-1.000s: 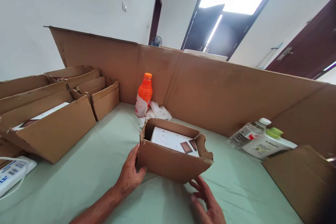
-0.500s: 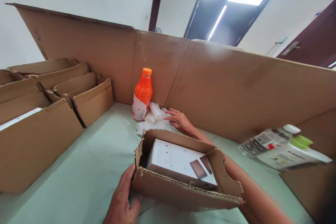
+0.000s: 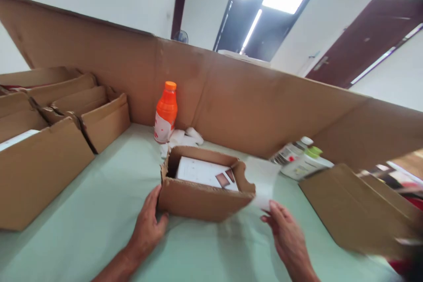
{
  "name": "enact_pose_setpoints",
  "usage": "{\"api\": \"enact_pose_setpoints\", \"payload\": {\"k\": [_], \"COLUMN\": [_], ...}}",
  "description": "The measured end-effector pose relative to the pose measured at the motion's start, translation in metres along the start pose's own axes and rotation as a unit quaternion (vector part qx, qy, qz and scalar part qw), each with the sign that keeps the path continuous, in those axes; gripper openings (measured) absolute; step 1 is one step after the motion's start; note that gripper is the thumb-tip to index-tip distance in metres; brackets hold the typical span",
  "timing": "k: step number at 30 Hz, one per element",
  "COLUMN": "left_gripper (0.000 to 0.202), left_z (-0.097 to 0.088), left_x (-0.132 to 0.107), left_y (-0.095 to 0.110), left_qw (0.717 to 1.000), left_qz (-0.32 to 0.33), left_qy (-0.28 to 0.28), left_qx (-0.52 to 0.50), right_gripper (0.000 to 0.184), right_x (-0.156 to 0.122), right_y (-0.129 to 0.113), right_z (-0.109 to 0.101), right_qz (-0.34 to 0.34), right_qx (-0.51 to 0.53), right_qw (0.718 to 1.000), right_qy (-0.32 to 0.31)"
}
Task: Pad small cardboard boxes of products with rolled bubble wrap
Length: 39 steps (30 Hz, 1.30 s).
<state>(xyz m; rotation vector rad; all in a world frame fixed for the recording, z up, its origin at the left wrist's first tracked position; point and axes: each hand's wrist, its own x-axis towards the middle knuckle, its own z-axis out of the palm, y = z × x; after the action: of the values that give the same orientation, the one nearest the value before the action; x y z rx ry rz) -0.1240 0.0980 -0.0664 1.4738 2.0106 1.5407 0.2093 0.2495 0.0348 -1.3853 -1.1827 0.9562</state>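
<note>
Left hand (image 3: 147,220): thumb and fingers parted, against the left end of the small carton (image 3: 203,200).
Right hand (image 3: 287,233): thumb and fingers pinch a thin white sheet (image 3: 262,180) (blurred, beside the carton's right end).
Carton: on the green cloth (image 3: 112,189) between the hands, white box (image 3: 200,169) inside.
Orange bottle (image 3: 166,112): upright behind, crumpled white wrap (image 3: 185,139) at its foot.

The white box's (image 3: 198,172) lower part is hidden by the carton's (image 3: 205,200) front wall. At the carton's three o'clock, the pale sheet (image 3: 263,178) pinched by the right fingers (image 3: 276,212) is blurred, partly behind the carton. At nine, a large cardboard box (image 3: 49,178) is cut off. The orange bottle's (image 3: 167,108) label, at eleven, is too small to read.
</note>
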Motion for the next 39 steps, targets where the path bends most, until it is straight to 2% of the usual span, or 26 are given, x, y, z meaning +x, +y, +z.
{"api": "enact_pose_setpoints", "payload": {"k": [2, 4, 8, 9, 11, 14, 17, 19, 21, 23, 25, 27, 29, 31, 33, 35, 37, 39], "left_gripper": [0.065, 0.07, 0.081, 0.079, 0.07, 0.065, 0.064, 0.056, 0.051, 0.05, 0.051, 0.05, 0.047, 0.046, 0.044, 0.043, 0.04, 0.03], "left_z": [-0.007, -0.016, -0.038, -0.043, -0.052, -0.055, -0.054, -0.057, -0.062, -0.068, -0.074, -0.079, -0.082, -0.085, -0.088, -0.089, -0.089, -0.089], "left_x": [0.004, 0.005, -0.012, -0.023, -0.048, -0.086, -0.11, -0.119, -0.126, -0.133, -0.142, -0.149, -0.155, -0.159, -0.161, -0.163, -0.164, -0.163], "left_y": [0.008, 0.021, 0.065, 0.077, 0.095, 0.104, 0.102, 0.101, 0.104, 0.11, 0.116, 0.12, 0.121, 0.119, 0.118, 0.119, 0.122, 0.128], "left_qw": [1.0, 1.0, 0.997, 0.996, 0.998, 0.989, 0.968, 0.958, 0.951, 0.947, 0.94, 0.929, 0.918, 0.906, 0.889, 0.872, 0.863, 0.865], "left_qz": [-0.014, -0.024, 0.019, 0.035, 0.058, 0.055, 0.039, 0.059, 0.091, 0.124, 0.16, 0.191, 0.205, 0.205, 0.21, 0.217, 0.217, 0.211], "left_qy": [0.003, 0.004, 0.072, 0.068, 0.011, -0.136, -0.247, -0.282, -0.295, -0.295, -0.3, -0.316, -0.338, -0.365, -0.398, -0.43, -0.45, -0.451], "left_qx": [-0.003, 0.005, 0.035, 0.036, 0.027, 0.013, 0.012, 0.012, 0.011, 0.013, 0.017, 0.026, 0.042, 0.067, 0.086, 0.09, 0.074, 0.054], "right_gripper": [0.039, 0.038, 0.045, 0.045, 0.044, 0.038, 0.038, 0.039, 0.036, 0.032, 0.031, 0.034, 0.041, 0.044, 0.028, 0.009, 0.008, 0.008], "right_x": [-0.056, -0.109, -0.183, -0.195, -0.215, -0.233, -0.234, -0.227, -0.218, -0.21, -0.202, -0.193, -0.182, -0.169, -0.16, -0.156, -0.156, -0.156], "right_y": [0.022, 0.029, 0.02, 0.017, 0.013, 0.012, 0.01, 0.007, 0.005, 0.005, 0.009, 0.015, 0.024, 0.031, 0.034, 0.03, 0.022, 0.013], "right_z": [-0.023, -0.032, -0.028, -0.026, -0.021, -0.017, -0.022, -0.029, -0.035, -0.035, -0.028, -0.016, -0.004, 0.003, 0.007, 0.009, 0.014, 0.023], "right_qz": [0.1, 0.172, 0.254, 0.267, 0.278, 0.264, 0.216, 0.149, 0.064, -0.021, -0.108, -0.195, -0.251, -0.275, -0.299, -0.343, -0.394, -0.425], "right_qx": [0.036, 0.086, 0.193, 0.215, 0.227, 0.173, 0.049, -0.061, -0.174, -0.25, -0.294, -0.345, -0.412, -0.461, -0.467, -0.431, -0.38, -0.343], "right_qw": [0.994, 0.98, 0.945, 0.936, 0.928, 0.929, 0.915, 0.912, 0.916, 0.908, 0.892, 0.875, 0.851, 0.824, 0.805, 0.8, 0.809, 0.822], "right_qy": [-0.038, -0.057, -0.068, -0.075, -0.103, -0.195, -0.337, -0.378, -0.357, -0.336, -0.326, -0.278, -0.206, -0.18, -0.211, -0.237, -0.212, -0.16]}}
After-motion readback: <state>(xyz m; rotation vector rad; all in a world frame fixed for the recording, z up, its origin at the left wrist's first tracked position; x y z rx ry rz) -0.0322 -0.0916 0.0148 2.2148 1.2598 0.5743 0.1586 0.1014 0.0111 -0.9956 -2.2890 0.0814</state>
